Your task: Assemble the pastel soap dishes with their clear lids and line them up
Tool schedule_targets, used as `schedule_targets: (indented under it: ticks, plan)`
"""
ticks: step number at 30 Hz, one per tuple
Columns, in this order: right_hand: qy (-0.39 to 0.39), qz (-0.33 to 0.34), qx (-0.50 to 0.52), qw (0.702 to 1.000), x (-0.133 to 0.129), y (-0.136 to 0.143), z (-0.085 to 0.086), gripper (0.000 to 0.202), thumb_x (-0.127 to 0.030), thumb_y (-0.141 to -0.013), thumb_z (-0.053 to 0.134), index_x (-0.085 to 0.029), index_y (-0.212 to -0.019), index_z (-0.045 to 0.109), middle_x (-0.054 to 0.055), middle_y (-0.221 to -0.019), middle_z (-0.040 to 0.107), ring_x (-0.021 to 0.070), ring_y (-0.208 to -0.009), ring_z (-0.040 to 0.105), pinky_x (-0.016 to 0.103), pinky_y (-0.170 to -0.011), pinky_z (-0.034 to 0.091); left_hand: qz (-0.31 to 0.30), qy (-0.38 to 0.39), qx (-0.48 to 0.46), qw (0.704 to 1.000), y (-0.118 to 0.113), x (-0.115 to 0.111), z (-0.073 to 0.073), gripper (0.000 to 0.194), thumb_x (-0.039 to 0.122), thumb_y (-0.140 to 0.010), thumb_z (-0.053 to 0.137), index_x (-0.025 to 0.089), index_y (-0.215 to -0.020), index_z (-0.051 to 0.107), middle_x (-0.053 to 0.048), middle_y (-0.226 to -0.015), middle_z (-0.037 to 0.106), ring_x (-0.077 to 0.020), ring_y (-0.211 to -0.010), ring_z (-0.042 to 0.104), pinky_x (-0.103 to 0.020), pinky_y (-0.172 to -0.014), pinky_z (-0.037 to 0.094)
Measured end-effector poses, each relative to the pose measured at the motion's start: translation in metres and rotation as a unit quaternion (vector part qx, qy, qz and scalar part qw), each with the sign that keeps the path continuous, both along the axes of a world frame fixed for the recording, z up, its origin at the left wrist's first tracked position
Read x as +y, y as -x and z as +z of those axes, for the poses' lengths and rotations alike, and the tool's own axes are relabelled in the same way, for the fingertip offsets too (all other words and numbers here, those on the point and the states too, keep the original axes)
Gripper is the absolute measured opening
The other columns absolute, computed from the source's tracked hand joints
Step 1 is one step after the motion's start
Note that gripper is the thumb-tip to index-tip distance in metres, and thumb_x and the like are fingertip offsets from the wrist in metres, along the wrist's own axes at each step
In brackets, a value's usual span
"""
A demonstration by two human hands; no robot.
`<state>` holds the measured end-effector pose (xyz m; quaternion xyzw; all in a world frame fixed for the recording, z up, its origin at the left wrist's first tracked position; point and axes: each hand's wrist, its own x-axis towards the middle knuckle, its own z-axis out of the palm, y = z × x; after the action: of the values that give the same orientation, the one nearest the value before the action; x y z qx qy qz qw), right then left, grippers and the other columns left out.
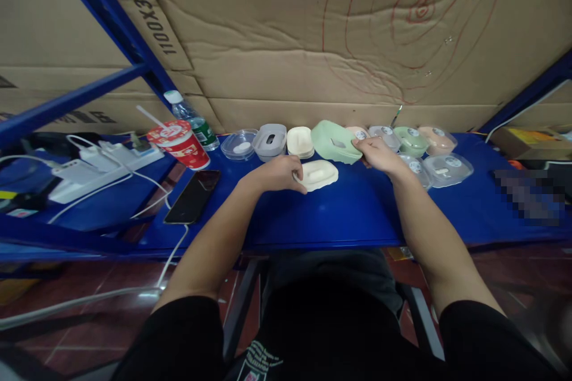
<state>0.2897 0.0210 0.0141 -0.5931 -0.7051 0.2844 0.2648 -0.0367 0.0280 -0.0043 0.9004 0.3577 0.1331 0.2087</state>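
Observation:
My left hand (283,172) pinches the left edge of a pale cream lid-like piece (322,174), which has a raised bar in its middle. My right hand (378,155) grips the right corner of a light green plastic lid or container (328,138), tilted above the row. Behind and between my hands stands a cream container (300,144). To its left are a grey container with a slotted top (270,143) and a clear round one (239,144). Beyond my right hand sit a green tub (410,141), an orange tub (440,141) and a clear flat one (449,171).
The blue table (322,220) backs onto a cardboard wall (268,30). At left are a red paper cup with a straw (183,146), a water bottle (196,122), a black phone (192,197) and a white power strip with cables (102,166). A cardboard box (536,141) stands right.

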Motion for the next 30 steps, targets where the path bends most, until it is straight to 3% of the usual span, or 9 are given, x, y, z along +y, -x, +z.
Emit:
schedule_targets:
  ticks: [4,7,9,11,14,17,21,24,30]
  plan:
    - [-0.017,0.016,-0.104,0.994,0.001,0.007,-0.008,0.056,-0.059,-0.105,0.043,-0.021,-0.067,0.06,0.006,-0.062,0.065,0.0207,-0.067,0.064,0.032,-0.068,0.048,-0.038,0.058,0.0,0.998,-0.003,0.001,-0.004,0.034,0.053,-0.069,0.088,0.025,-0.07,0.068,-0.004,-0.094,0.072,-0.0192,-0.081,0.068,-0.035,-0.073,0.055]
    - [-0.017,0.024,-0.154,0.988,0.0,0.014,-0.011,0.051,-0.053,-0.104,0.045,-0.021,-0.067,0.061,0.008,-0.068,0.069,0.0236,-0.076,0.067,0.033,-0.072,0.046,-0.01,0.036,0.005,0.999,0.0,0.004,-0.001,0.039,0.051,-0.065,0.09,0.024,-0.068,0.062,-0.006,-0.097,0.07,-0.0219,-0.088,0.068,-0.036,-0.076,0.056]
    - [-0.018,0.032,-0.171,0.985,0.0,0.016,-0.011,0.05,-0.052,-0.104,0.045,-0.021,-0.069,0.062,0.009,-0.072,0.071,0.0243,-0.079,0.068,0.033,-0.072,0.045,0.042,0.008,0.016,0.999,0.002,0.004,0.003,0.043,0.052,-0.062,0.092,0.024,-0.083,0.066,-0.008,-0.102,0.071,-0.0258,-0.094,0.069,-0.039,-0.079,0.057]
    - [-0.018,0.039,-0.18,0.983,0.001,0.016,-0.012,0.05,-0.051,-0.105,0.044,-0.02,-0.071,0.065,0.01,-0.076,0.073,0.0247,-0.081,0.068,0.033,-0.073,0.046,0.086,0.008,0.028,0.996,0.002,0.002,0.003,0.065,0.054,-0.061,0.094,0.023,-0.111,0.068,-0.01,-0.112,0.073,-0.0291,-0.098,0.072,-0.041,-0.08,0.058]
    - [-0.024,0.045,-0.194,0.98,0.002,0.015,-0.012,0.05,-0.051,-0.105,0.045,-0.019,-0.074,0.068,0.011,-0.08,0.075,0.0251,-0.083,0.069,0.033,-0.076,0.046,0.098,0.02,0.048,0.994,-0.003,-0.002,-0.003,0.11,0.059,-0.059,0.095,0.017,-0.15,0.049,-0.015,-0.121,0.075,-0.0348,-0.104,0.075,-0.043,-0.084,0.059]
    - [-0.03,0.051,-0.207,0.977,0.001,0.016,-0.013,0.05,-0.051,-0.105,0.045,-0.019,-0.076,0.07,0.011,-0.082,0.076,0.0247,-0.083,0.069,0.033,-0.075,0.044,0.086,-0.001,0.056,0.995,-0.007,-0.002,-0.011,0.134,0.063,-0.056,0.095,0.018,-0.165,0.03,-0.02,-0.133,0.073,-0.0421,-0.118,0.073,-0.046,-0.09,0.058]
    - [-0.02,0.062,-0.237,0.969,0.0,0.023,-0.016,0.05,-0.05,-0.106,0.045,-0.018,-0.078,0.072,0.01,-0.082,0.076,0.0236,-0.082,0.068,0.031,-0.07,0.04,0.087,0.032,0.053,0.994,-0.008,0.0,-0.012,0.144,0.061,-0.056,0.095,0.018,-0.172,0.021,-0.026,-0.153,0.06,-0.0476,-0.133,0.064,-0.051,-0.1,0.055]
    - [-0.022,0.082,-0.257,0.963,0.001,0.026,-0.02,0.049,-0.047,-0.106,0.045,-0.018,-0.078,0.072,0.008,-0.08,0.075,0.0216,-0.08,0.067,0.03,-0.067,0.037,0.07,0.078,0.035,0.994,-0.006,0.002,-0.009,0.149,0.058,-0.058,0.095,0.015,-0.174,0.012,-0.026,-0.151,0.061,-0.0471,-0.133,0.064,-0.052,-0.106,0.051]
    - [-0.02,0.097,-0.286,0.953,0.003,0.03,-0.025,0.05,-0.048,-0.106,0.045,-0.018,-0.079,0.074,0.01,-0.082,0.076,0.0224,-0.08,0.067,0.031,-0.065,0.035,0.006,0.069,-0.016,0.997,-0.002,0.006,-0.008,0.132,0.05,-0.06,0.093,0.015,-0.17,0.029,-0.022,-0.17,0.042,-0.0444,-0.154,0.044,-0.055,-0.124,0.037]
